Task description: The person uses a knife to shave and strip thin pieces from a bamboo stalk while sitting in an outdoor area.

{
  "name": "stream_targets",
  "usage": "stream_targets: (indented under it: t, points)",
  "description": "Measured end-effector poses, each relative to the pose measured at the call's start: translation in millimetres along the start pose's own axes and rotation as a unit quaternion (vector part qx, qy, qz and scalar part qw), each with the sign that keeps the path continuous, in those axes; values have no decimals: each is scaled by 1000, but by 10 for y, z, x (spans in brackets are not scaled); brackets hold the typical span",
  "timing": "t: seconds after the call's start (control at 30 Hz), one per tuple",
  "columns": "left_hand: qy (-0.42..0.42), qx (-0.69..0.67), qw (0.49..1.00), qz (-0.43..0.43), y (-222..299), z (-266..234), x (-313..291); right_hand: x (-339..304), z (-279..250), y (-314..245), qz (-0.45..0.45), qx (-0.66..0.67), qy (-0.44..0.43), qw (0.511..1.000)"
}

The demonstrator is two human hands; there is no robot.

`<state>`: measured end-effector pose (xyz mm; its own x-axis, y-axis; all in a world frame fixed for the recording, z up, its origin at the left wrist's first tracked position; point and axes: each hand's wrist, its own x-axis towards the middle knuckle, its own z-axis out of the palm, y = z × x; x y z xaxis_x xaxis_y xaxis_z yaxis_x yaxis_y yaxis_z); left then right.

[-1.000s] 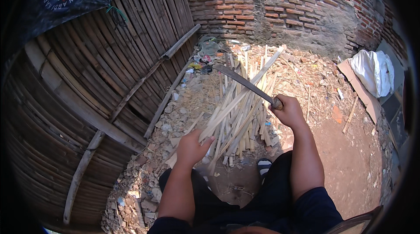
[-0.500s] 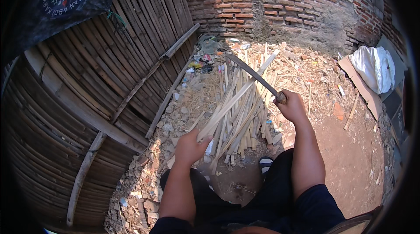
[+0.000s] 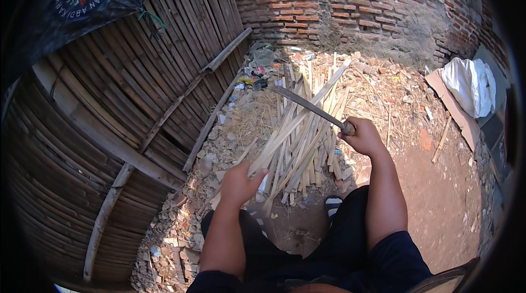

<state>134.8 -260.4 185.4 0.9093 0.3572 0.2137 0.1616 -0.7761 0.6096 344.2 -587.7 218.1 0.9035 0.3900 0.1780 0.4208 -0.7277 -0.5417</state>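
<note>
Right of the sticks (image 3: 307, 145), a white sack (image 3: 472, 87), contents hidden.

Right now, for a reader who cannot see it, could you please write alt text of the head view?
A person's right hand holds a long knife over a pile of pale strips; the left hand grips the near end of one long strip. A slatted wall stands at left, a brick wall beyond.

L hand (image 3: 240, 184) curled tight, R hand (image 3: 362, 137) fisted farther fwd, both forearms (image 3: 387, 197) bare & extended fwd.
</note>
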Motion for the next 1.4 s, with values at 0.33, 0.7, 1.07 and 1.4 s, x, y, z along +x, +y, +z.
stream_targets:
  t: [0.33, 0.7, 1.07, 1.4]
  points:
    - [12, -18, 1000, 16, -6, 22, -19, -157, 65, -377, -82, -59, -70, 992]
    - [31, 14, 999, 14, 2, -42, -10, 25, 55, -131, 25, 19, 42, 999]
    - [30, 0, 999, 22, 9, 14, -19, -114, 192, -421, -120, -68, -84, 987]
    - [31, 14, 999, 15, -18, 2, -20, -46, 78, -203, 5, 20, -15, 1000]
